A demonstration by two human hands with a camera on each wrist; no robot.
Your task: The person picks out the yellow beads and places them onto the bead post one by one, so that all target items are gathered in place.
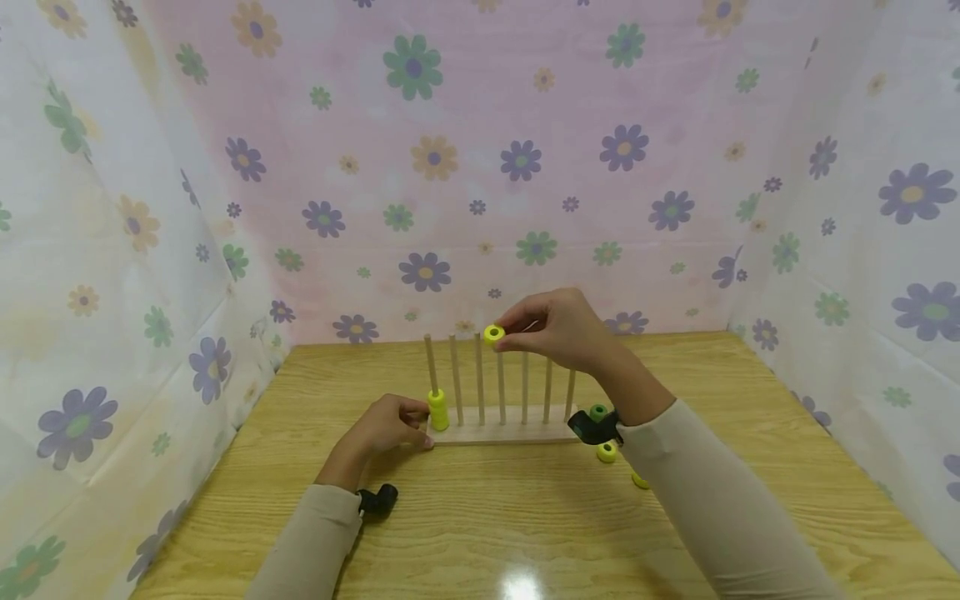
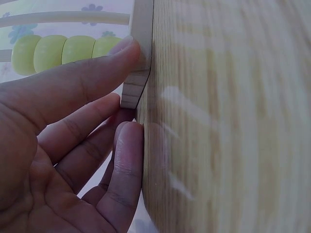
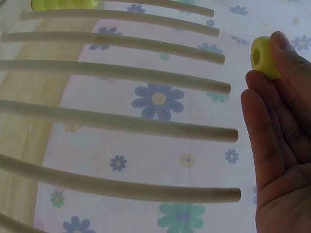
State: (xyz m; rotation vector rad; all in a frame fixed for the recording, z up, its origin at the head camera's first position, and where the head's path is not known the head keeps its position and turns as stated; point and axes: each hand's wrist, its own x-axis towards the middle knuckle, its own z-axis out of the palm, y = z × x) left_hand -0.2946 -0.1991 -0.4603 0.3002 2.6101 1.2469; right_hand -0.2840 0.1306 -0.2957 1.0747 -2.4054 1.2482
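A wooden peg rack with a row of several upright pegs stands on the table. On its leftmost peg sits a stack of yellow beads; several show in the left wrist view. My left hand holds the left end of the rack's base, with the thumb against it beside the stack. Between thumb and fingertips, my right hand pinches another yellow bead. That bead is up at the height of the peg tops, off any peg, its hole visible.
Right of the rack lie a green bead and a yellow bead. One more yellow bead is partly hidden by the right sleeve. Flowered cloth hangs behind the wooden table and at both sides.
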